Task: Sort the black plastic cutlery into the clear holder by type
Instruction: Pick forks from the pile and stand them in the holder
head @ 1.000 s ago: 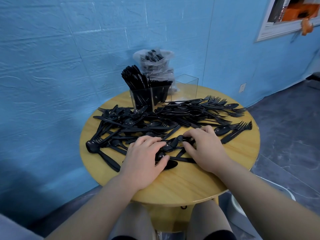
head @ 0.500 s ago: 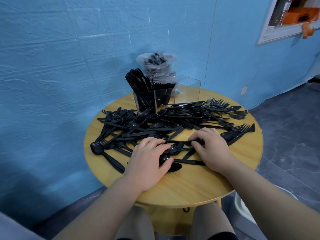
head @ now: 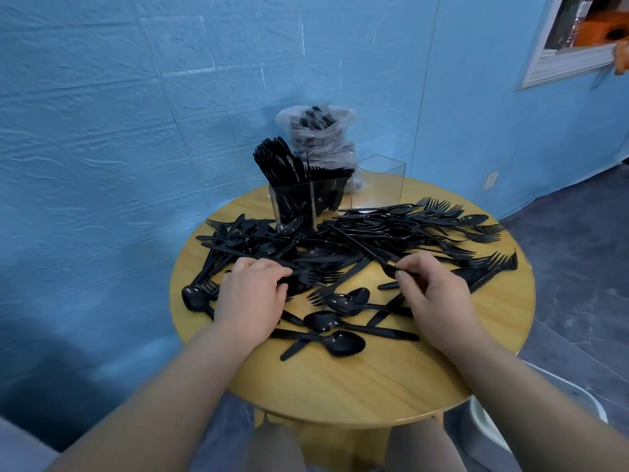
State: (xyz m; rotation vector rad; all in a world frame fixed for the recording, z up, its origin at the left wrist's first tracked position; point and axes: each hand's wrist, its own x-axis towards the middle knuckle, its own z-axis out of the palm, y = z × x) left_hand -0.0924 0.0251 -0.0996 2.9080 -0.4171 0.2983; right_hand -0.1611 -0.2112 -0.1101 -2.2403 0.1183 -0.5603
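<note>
A: What lies nearest on the round table [head: 340, 386]?
B: Four spoons [head: 340, 342], low centre of the frame, between two hands.
A: And each grip?
B: The left hand [head: 250, 298] lies palm down on the cutlery pile [head: 357, 240], fingers curled into it; whether it grasps a piece, I cannot tell. The right hand [head: 432, 294] pinches one thin black handle [head: 381, 258].
A: Farther back?
B: One clear holder [head: 309, 199], upper centre. I see three compartments: two packed with black cutlery, one bare. Behind stands one plastic bag [head: 320, 131] of more.
</note>
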